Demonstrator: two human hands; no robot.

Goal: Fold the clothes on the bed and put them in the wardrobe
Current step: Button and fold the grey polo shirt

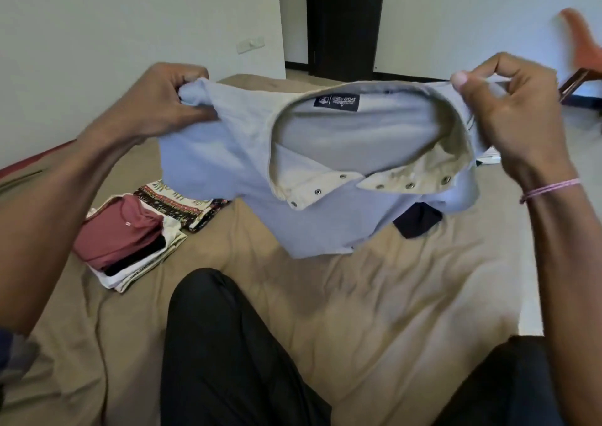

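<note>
Two hands hold a pale blue collared cotton shirt (234, 151) above the tan bed (358, 295). The left hand (163, 99) grips one bunched shoulder and the right hand (508, 106) pinches the other. The shoulder line runs left to right between them, collar facing near and hem hanging toward the sheet.
</note>
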